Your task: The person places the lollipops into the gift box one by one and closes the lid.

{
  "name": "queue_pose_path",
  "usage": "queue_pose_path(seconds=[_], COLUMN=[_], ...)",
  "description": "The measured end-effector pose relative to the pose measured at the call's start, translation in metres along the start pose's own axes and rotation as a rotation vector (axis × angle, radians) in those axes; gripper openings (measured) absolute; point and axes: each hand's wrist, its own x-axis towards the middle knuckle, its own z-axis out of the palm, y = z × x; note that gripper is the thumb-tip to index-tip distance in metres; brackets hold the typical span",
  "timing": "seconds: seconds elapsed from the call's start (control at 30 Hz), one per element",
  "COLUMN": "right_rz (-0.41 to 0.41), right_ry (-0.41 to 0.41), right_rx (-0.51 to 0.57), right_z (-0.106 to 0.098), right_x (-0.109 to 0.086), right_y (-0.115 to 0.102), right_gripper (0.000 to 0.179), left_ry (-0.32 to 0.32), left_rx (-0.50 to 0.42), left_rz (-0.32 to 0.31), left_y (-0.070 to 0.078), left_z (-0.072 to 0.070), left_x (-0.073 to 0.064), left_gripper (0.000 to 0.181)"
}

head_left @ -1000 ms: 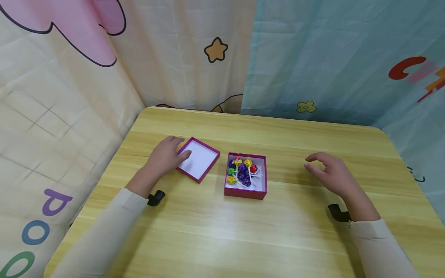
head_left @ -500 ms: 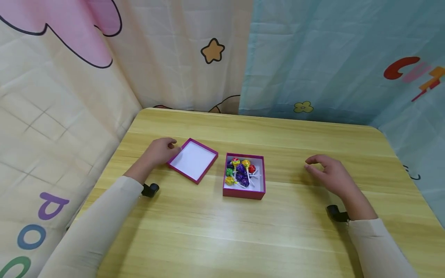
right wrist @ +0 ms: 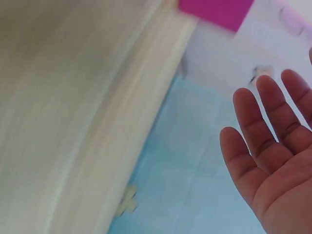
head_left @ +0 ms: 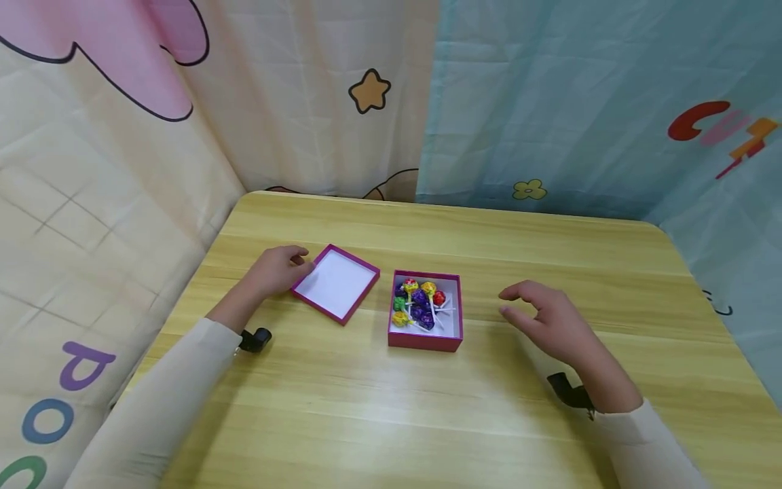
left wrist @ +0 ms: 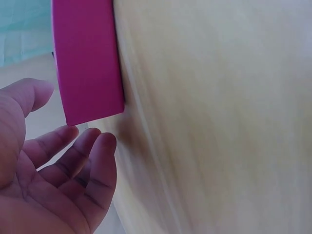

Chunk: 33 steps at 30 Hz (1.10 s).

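- Near the left edge of the table (head_left: 489, 407), your left hand (head_left: 275, 272) rests beside the upturned lid (head_left: 336, 283), fingers relaxed, gripping nothing.
- At the table's middle stands the open box (head_left: 425, 336) with lollipops (head_left: 418, 304) inside.
- Your right hand (head_left: 550, 322) hovers just right of the box, fingers loose, holding nothing.
- I judge the lid is just set down; next, your right hand needs a fine pinch on one stick.

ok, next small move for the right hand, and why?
Probably carry the right hand a little further left to the open magenta cardboard box of wrapped lollipops. That hand hovers just right of the box, fingers relaxed and holding nothing. The left hand sits beside the upturned magenta box lid and seems not to grip it.
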Motion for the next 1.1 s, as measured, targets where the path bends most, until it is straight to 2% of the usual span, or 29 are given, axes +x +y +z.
queue_pose_path(seconds=[0.13,0.3,0.47,0.6,0.7,0.8,0.93,1.1], right_rz=[-0.054,-0.1,-0.062,-0.011,0.066,0.151,0.265,0.382], right_ry=[-0.045,-0.157,-0.318,-0.372,-0.361,-0.308,-0.201,-0.045], right_rx=[0.052,0.225,0.412,0.478,0.508,0.525,0.583,0.648], right_z=[0.012,0.039,0.073,0.102,0.124,0.145,0.167,0.181], right_x=[0.004,0.013,0.023,0.029,0.036,0.045,0.059,0.076], right_y=[-0.038,-0.089,-0.133,-0.159,-0.174,-0.184,-0.192,-0.196], right_gripper=[0.02,0.025,0.039,0.059,0.074,0.083,0.09,0.087], left_ry=[-0.011,-0.022,-0.032,-0.039,-0.046,-0.06,-0.077,-0.084], left_rx=[0.012,0.007,-0.013,-0.018,-0.028,-0.033,-0.044,-0.069], left_rz=[0.019,0.022,0.011,0.004,-0.004,-0.005,-0.009,0.002], left_y=[0.0,0.001,0.0,0.0,0.0,0.001,0.003,0.005], left_z=[-0.001,-0.002,-0.003,-0.003,-0.004,-0.003,-0.002,0.002], left_x=[-0.001,-0.003,-0.005,-0.008,-0.01,-0.011,-0.013,-0.014], left_gripper=[0.056,0.057,0.058,0.06,0.06,0.061,0.061,0.063])
